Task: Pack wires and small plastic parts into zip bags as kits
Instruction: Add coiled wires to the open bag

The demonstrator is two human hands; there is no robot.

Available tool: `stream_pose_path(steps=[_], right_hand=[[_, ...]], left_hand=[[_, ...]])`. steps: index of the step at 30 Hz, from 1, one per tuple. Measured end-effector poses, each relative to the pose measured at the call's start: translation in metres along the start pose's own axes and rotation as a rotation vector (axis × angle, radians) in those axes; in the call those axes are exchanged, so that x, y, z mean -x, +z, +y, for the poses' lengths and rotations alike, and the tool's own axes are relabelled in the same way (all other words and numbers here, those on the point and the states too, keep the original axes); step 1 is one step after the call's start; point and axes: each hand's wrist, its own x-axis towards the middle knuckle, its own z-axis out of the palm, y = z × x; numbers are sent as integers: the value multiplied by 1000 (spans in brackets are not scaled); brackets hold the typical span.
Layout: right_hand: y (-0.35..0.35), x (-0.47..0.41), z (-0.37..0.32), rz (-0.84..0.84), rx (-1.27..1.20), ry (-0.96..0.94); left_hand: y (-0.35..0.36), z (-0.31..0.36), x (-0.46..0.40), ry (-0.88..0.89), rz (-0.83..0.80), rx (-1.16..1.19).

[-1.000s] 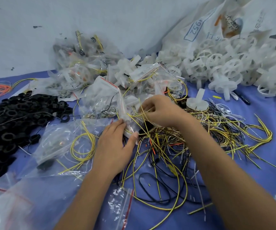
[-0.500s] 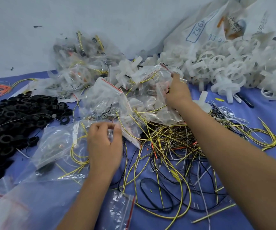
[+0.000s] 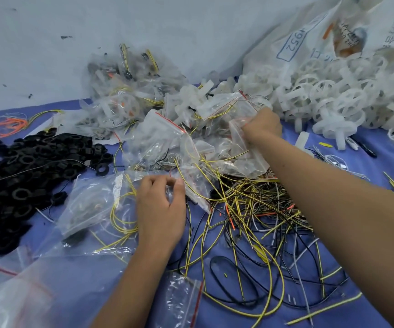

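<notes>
A tangle of yellow and black wires [image 3: 250,223] lies on the blue cloth in front of me. My left hand [image 3: 160,209] pinches the top edge of a clear zip bag [image 3: 191,185] with yellow wire in it, fingers and thumb curled together. My right hand [image 3: 261,126] reaches further back and grips a clear zip bag [image 3: 243,147] at the edge of the pile of filled bags [image 3: 132,107]. White plastic wheels [image 3: 333,95] are heaped at the back right. Black plastic rings [image 3: 18,176] are piled at the left.
A big white sack [image 3: 314,36] leans on the wall behind the wheels. Empty zip bags [image 3: 181,301] lie near the front edge, a larger clear bag [image 3: 89,204] left of my left hand. Orange wires [image 3: 9,124] sit far left; a black pen [image 3: 366,149] at right.
My right hand left the wire tangle, reached back to the bag pile and now grips a bag there. My left hand shifted left and curled onto a bag's edge.
</notes>
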Motion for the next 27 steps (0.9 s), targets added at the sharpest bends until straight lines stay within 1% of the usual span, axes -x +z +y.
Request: stream_pose_path(steps=[3, 7, 9, 11, 13, 14, 15, 17, 19, 20, 24, 25, 27], right_hand=[[-2, -3, -3, -18, 29, -73], [-8, 4, -10, -61, -94, -146], [-16, 15, -15, -65, -111, -221], [-27, 31, -20, -16, -30, -393], [-36, 55, -25, 51, 45, -615], [-38, 70, -28, 32, 67, -715], [-36, 85, -30, -34, 93, -803], [-28, 115, -34, -259, 241, -911], [-25, 131, -37, -446, 390, -930], [-30, 134, -39, -509, 398, -916], [-65, 119, -41, -780, 290, -821], [-72, 115, -41, -821, 270, -804], [-80, 107, -41, -816, 185, -760]], left_hand=[[0, 0, 0, 1, -3, -11], [1, -1, -1, -4, -19, -31], [0, -1, -2, -7, -23, -51], [0, -1, -2, -13, -20, -53], [-1, 0, -2, -17, -10, -42], [-1, 0, -2, -23, -4, -35], [-2, 1, -2, -31, 1, -31], [-3, 2, -3, -52, 13, -50], [-7, 1, -4, -74, 42, -96], [-10, -1, -5, -83, 60, -124], [-21, -8, -9, -118, 118, -242], [-22, -9, -9, -129, 129, -263], [-24, -11, -10, -150, 146, -313]])
